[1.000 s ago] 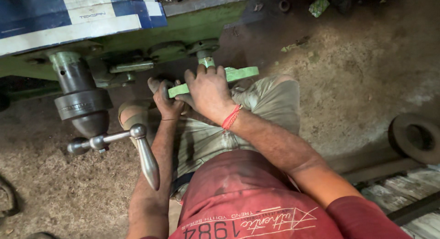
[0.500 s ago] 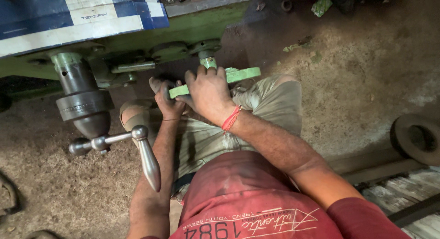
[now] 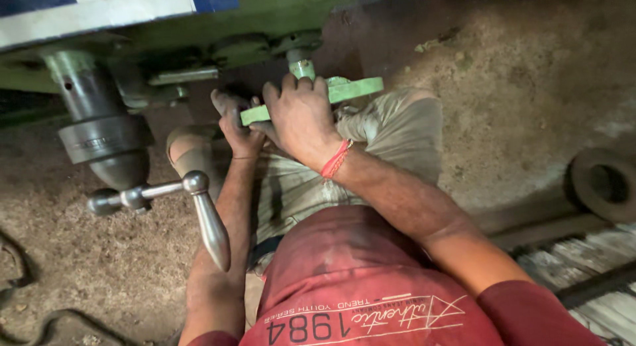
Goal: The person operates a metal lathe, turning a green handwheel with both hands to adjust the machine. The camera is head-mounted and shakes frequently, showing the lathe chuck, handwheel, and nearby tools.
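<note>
Dirt floor (image 3: 517,87) under green machine (image 3: 265,14). Flat green lever handle (image 3: 351,89), paint worn, sits on a short green shaft just beyond the knuckles. Right hand (image 3: 301,117) clamped over its middle; left hand (image 3: 238,130) gripping its near end from below. Steel crank handle (image 3: 205,217) left of the forearm. Grip unchanged from earlier; only the view shifted.

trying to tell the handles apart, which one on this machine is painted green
The flat green lever that both hands grip, right hand on top, left hand beneath. The crank handle lower left is bare grey metal and untouched.
</note>
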A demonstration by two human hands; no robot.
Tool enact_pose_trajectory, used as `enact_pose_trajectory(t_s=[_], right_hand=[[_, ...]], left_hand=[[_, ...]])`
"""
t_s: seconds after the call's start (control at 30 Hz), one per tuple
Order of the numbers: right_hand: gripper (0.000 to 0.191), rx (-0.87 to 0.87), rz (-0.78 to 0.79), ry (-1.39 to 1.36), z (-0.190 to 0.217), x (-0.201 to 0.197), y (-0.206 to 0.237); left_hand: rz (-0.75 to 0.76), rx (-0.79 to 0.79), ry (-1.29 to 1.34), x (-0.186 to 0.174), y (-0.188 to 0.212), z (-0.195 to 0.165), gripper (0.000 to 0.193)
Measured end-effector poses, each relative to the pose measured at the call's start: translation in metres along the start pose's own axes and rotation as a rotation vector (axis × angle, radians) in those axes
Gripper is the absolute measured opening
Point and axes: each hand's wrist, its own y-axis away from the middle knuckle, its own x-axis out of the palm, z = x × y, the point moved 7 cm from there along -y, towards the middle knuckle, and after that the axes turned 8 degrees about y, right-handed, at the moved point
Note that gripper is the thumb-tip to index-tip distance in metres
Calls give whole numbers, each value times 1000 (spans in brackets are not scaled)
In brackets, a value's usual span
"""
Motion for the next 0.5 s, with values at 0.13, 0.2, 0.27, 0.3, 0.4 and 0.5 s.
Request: enact_pose_trajectory(t_s=[0.13, 0.2, 0.27, 0.3, 0.4, 0.5], right_hand=[[59, 5, 23, 15, 1, 2, -1], [59, 5, 23, 15, 2, 5, -1], [59, 4, 13, 14, 2, 7, 0], [59, 7, 19, 10, 2, 8, 0], [58, 11, 25, 10, 2, 9, 0], [59, 6, 24, 32, 4, 7, 0]], left_hand=[[1, 4, 3, 0, 1, 1, 27], [3, -1, -32, 1, 2, 4, 26], [-2, -4, -33, 2, 4, 5, 26], [-10, -3, -17, 1, 3, 5, 26], [-19, -1, 5, 2, 1, 2, 27], [-11, 5, -6, 1, -2, -5, 26]])
